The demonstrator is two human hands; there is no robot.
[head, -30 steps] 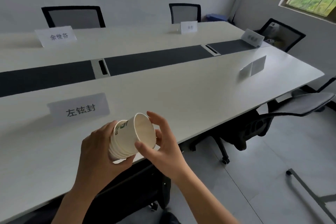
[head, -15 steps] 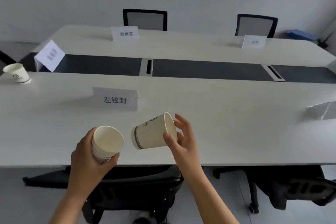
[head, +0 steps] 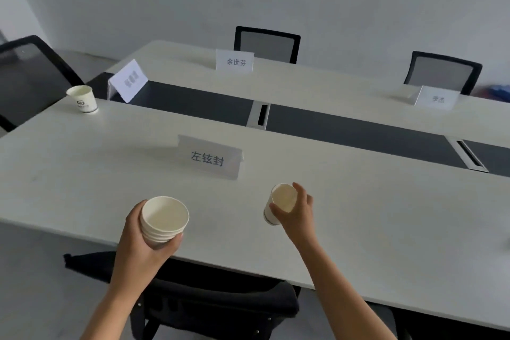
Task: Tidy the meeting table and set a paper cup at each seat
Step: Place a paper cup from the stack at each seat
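My left hand [head: 143, 243] grips a stack of white paper cups [head: 163, 221], mouth up, above the near edge of the white meeting table [head: 82, 174]. A single paper cup [head: 280, 201] is held upright by my right hand [head: 296, 215], low over the table in front of the nearest name card [head: 209, 157]; whether its base touches the surface cannot be told. Another cup [head: 82, 99] with a dark logo stands at the table's far left corner.
Name cards stand at the left end [head: 127, 80], far side [head: 234, 61] and far right [head: 437, 98]. A dark strip [head: 198, 105] with cable slots runs along the table's middle. Black chairs sit under the near edge [head: 220, 303], at left [head: 30, 77] and behind the far side [head: 266, 44].
My right hand pulled one cup off the stack, turned it upright and lowered it toward the table by the nearest name card. The view swung left.
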